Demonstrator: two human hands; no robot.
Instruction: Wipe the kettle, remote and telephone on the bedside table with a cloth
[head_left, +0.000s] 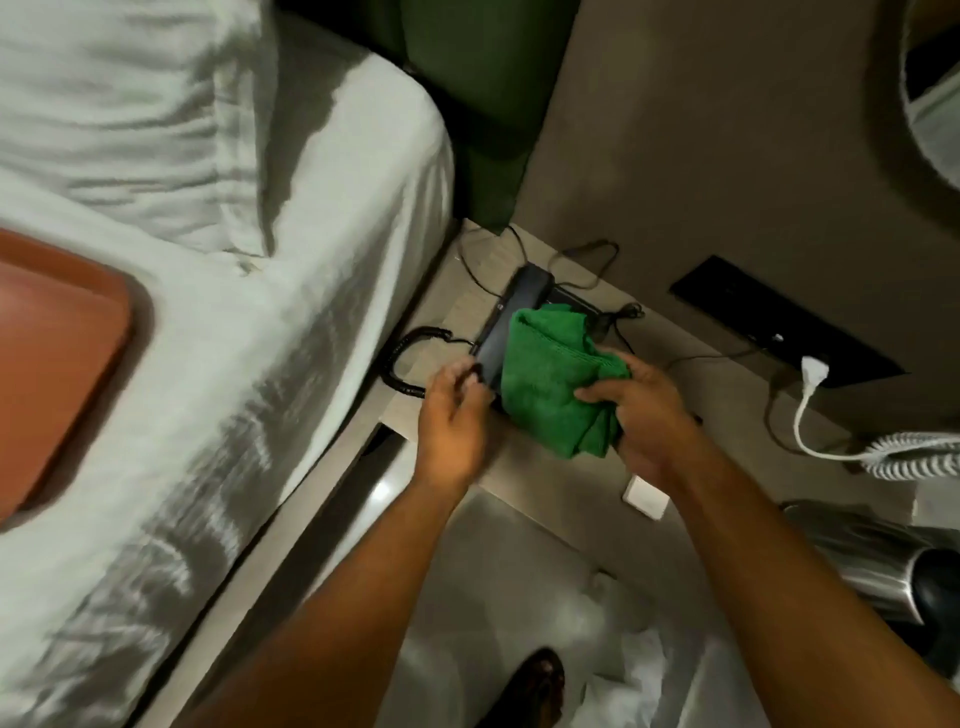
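Observation:
A black telephone (511, 306) lies on the light wooden bedside table (452, 312), its coiled black cord (408, 358) looping off to the left. A green cloth (550, 374) is draped over the phone's near half. My right hand (636, 410) grips the cloth's right side. My left hand (452, 410) pinches the near end of the black handset, beside the cloth. A steel kettle (872, 561) stands at the right edge, partly cut off. The remote is not visible.
A bed with white sheets (260, 312) fills the left, with an orange tray (57, 364) on it. A black socket panel (779, 317) holds a white plug (813, 371) with a coiled white cord. A small white card (644, 496) lies near the table's front edge.

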